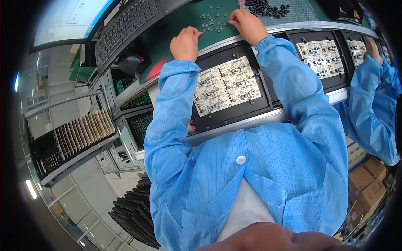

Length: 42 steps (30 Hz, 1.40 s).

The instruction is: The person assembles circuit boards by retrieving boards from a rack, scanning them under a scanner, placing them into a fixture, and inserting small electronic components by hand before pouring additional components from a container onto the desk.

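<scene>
On the green mat (161, 46) my left hand (184, 44) is closed, thumb and forefinger together at the left edge of a scatter of small greenish components (218, 29). My right hand (248, 26) reaches to the other side of that scatter, its fingertips pinched. Whatever either hand holds is too small to make out. Below both hands lies a cream circuit board panel (228, 85) in a black carrier frame (226, 121), with several parts standing on it. Beyond my right hand, black components (272, 8) are heaped on clear bubble wrap (299, 14).
A keyboard (125, 31), a mouse (130, 63) and a monitor (69, 19) are at the left. More boards in frames (320, 58) continue rightward along the rail, where a co-worker's hand (371, 48) touches one. A rack of upright boards (83, 131) stands lower left.
</scene>
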Tool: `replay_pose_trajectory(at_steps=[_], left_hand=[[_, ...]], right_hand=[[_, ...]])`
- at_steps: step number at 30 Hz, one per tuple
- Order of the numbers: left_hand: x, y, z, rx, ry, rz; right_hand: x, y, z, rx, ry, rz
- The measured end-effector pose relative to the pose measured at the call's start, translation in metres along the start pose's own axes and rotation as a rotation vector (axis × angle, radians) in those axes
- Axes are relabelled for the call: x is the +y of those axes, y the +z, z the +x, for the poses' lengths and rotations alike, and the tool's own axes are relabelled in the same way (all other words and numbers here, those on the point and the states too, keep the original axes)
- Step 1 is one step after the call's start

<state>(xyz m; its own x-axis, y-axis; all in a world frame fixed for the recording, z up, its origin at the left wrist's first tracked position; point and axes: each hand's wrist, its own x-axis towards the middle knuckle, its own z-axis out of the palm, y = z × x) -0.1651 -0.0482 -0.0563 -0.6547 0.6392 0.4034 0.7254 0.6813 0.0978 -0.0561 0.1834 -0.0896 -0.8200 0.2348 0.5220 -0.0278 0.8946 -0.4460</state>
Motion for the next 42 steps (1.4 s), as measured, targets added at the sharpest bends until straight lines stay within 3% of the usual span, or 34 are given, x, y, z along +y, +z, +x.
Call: replay_pose_trajectory(at_steps=[2,3,5,6,7,8,9,13,17,19,20,21,23,27,29,38,42], left_hand=[[-0.001,-0.009,-0.004,-0.082,-0.16,-0.139],[-0.003,-0.013,-0.008,-0.081,-0.163,-0.138],[-0.008,-0.024,-0.019,-0.242,-0.481,-0.825],[-0.007,-0.038,-0.039,-0.353,-0.515,-1.112],[-0.002,-0.048,-0.051,-0.356,-0.522,-1.112],[0.006,-0.055,-0.063,-0.458,-0.593,-1.283],[0.013,-0.06,-0.072,-0.56,-0.663,-1.454],[0.037,-0.068,-0.099,-0.565,-0.756,-1.519],[0.046,-0.059,-0.115,-0.448,-0.597,-1.437],[0.052,-0.058,-0.12,-0.348,-0.433,-1.119],[0.052,-0.054,-0.122,-0.232,-0.293,-0.932],[0.053,-0.059,-0.121,-0.233,-0.295,-0.932],[0.056,-0.071,-0.117,-0.26,-0.21,-0.671],[0.066,-0.068,-0.119,-0.28,-0.174,-0.659],[0.07,-0.064,-0.121,-0.19,-0.009,-0.495],[0.072,-0.056,-0.121,-0.089,0.197,-0.43],[0.072,-0.065,-0.119,-0.139,0.188,-0.388]], right_hand=[[-0.013,-0.019,-0.004,-0.083,0.152,0.314],[-0.015,-0.026,-0.009,-0.086,0.15,0.315],[-0.015,-0.042,-0.025,-0.387,0.41,1.128],[-0.026,-0.056,-0.044,-0.436,0.549,1.523],[-0.033,-0.068,-0.061,-0.467,0.688,1.917],[-0.03,-0.069,-0.073,-0.5,0.722,2.06],[-0.029,-0.068,-0.082,-0.504,0.73,2.062],[-0.036,-0.072,-0.098,-0.565,0.821,2.1],[-0.034,-0.072,-0.1,-0.609,0.777,1.876],[-0.037,-0.073,-0.099,-0.611,0.745,1.828],[-0.041,-0.073,-0.099,-0.555,0.748,1.645],[-0.045,-0.073,-0.099,-0.499,0.746,1.46],[-0.048,-0.073,-0.099,-0.502,0.717,1.413],[-0.051,-0.071,-0.099,-0.496,0.658,1.324],[-0.054,-0.074,-0.097,-0.468,0.658,1.308],[-0.054,-0.071,-0.099,-0.422,0.633,1.248],[-0.057,-0.067,-0.101,-0.385,0.601,1.234]])
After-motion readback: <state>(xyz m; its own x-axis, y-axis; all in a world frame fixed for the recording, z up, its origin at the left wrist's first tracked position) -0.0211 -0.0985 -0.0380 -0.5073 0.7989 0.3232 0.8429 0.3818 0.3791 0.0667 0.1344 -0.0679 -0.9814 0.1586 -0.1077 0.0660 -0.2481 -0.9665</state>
